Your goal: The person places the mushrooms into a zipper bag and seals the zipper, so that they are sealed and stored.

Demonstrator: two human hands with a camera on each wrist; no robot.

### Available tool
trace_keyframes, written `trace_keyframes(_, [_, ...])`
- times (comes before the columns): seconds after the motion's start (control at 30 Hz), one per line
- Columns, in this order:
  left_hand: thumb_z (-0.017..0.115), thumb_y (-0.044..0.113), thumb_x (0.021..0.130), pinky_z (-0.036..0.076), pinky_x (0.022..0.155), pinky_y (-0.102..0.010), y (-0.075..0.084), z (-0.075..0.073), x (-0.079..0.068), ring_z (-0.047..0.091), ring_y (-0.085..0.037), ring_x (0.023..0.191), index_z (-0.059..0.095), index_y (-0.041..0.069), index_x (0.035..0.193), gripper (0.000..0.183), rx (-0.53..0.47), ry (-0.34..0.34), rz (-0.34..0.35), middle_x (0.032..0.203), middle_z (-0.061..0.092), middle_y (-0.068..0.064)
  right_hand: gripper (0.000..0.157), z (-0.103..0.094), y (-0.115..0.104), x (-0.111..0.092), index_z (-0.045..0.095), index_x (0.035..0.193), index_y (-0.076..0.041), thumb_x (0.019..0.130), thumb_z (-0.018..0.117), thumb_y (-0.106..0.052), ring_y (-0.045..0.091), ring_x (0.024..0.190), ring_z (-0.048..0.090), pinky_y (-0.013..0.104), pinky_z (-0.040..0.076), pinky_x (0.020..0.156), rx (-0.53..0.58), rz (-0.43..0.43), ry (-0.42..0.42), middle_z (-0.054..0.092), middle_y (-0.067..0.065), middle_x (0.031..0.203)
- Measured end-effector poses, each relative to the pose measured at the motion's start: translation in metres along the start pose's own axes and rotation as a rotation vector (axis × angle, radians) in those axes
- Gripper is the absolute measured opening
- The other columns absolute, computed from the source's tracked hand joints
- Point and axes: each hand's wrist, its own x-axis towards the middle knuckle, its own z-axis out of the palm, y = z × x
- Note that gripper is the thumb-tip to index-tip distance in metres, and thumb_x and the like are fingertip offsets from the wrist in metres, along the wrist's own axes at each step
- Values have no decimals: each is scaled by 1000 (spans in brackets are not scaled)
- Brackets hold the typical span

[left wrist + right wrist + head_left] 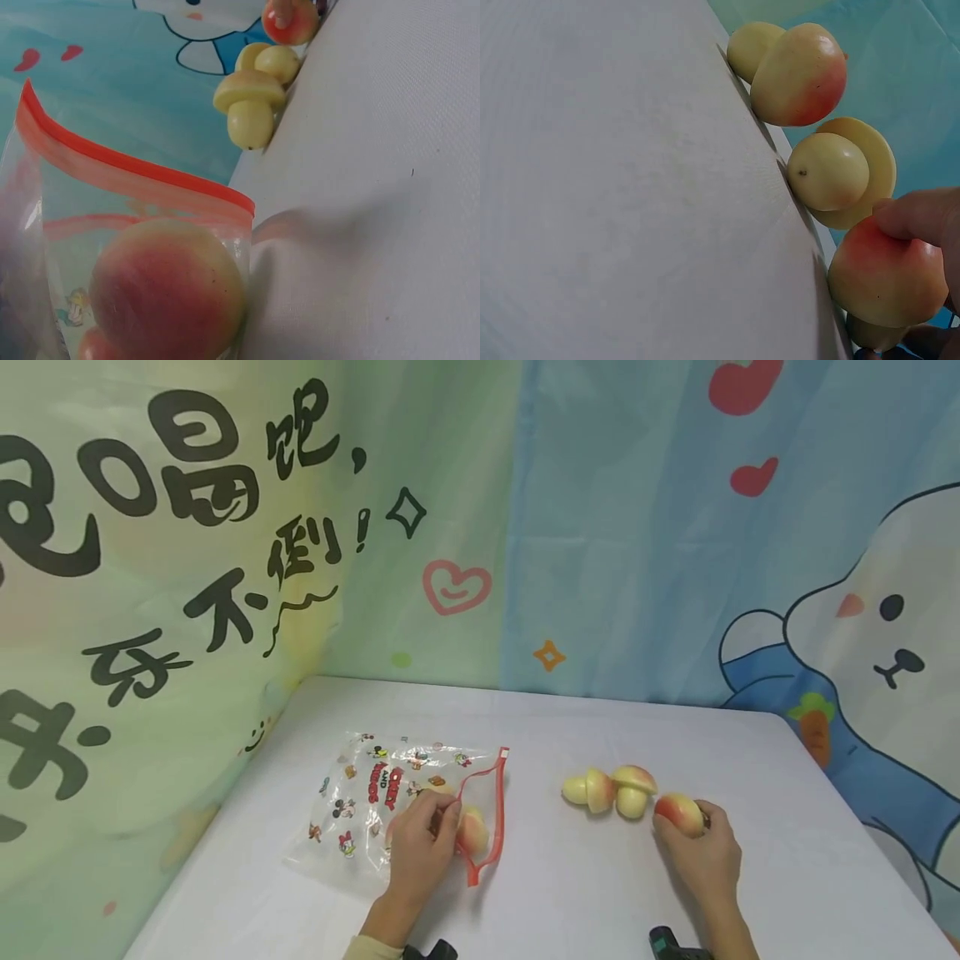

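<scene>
A clear plastic zip bag [352,852] with cartoon prints and a red zip strip [500,810] lies on the table, its mouth apart and facing right. My left hand [420,843] pinches the upper layer of the bag near that mouth. Inside it, a red-and-yellow toy mushroom [169,289] shows through the plastic. My right hand [708,860] grips another toy mushroom [885,277], thumb on its reddish cap. Just left of this one, two more toy mushrooms rest side by side: a nearer mushroom [633,792] and a farther mushroom [592,790], both yellow with blushed caps.
A white-covered table [570,893] bears everything. Printed curtains [615,568] hang along its back and left sides. Dark wrist devices [675,943] show at the bottom edge by both wrists.
</scene>
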Motion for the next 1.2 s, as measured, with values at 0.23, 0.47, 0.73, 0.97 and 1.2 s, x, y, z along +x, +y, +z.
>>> trace_keyframes(0.23, [70,2,85,36,50,-11,-1,1,-2,44,0,58,64,13,86,12,48,-4,-23,72,56,10,73,-8,-2,-2,42,135,4,84,73,-39,43,120,47,50,38,90,63,112,50,49,30,133])
trace_keyframes(0.47, [68,2,86,36,49,-11,-4,2,-7,44,0,57,64,14,85,13,1,-8,-27,72,56,8,78,-16,-4,-6,36,139,4,86,70,-42,46,128,40,59,33,100,99,159,66,44,31,138])
trace_keyframes(0.73, [66,3,89,40,50,-13,0,3,-2,49,-2,59,65,12,95,11,-21,-10,-72,78,63,6,62,-14,-11,-6,47,130,1,80,78,-18,4,96,50,4,37,67,175,-60,314,55,16,134])
trace_keyframes(0.97, [67,3,88,42,52,-14,0,5,-2,50,0,62,64,12,104,18,-9,-2,-93,79,63,8,59,-10,-30,-20,46,132,-1,82,77,-9,-1,112,50,1,41,74,337,-147,309,54,8,138])
trace_keyframes(1.2, [69,0,87,41,51,-13,1,4,-1,47,1,61,64,10,108,24,-5,12,-69,76,60,10,45,8,-54,-41,47,119,1,81,66,17,8,109,58,17,54,72,764,-230,21,56,3,126])
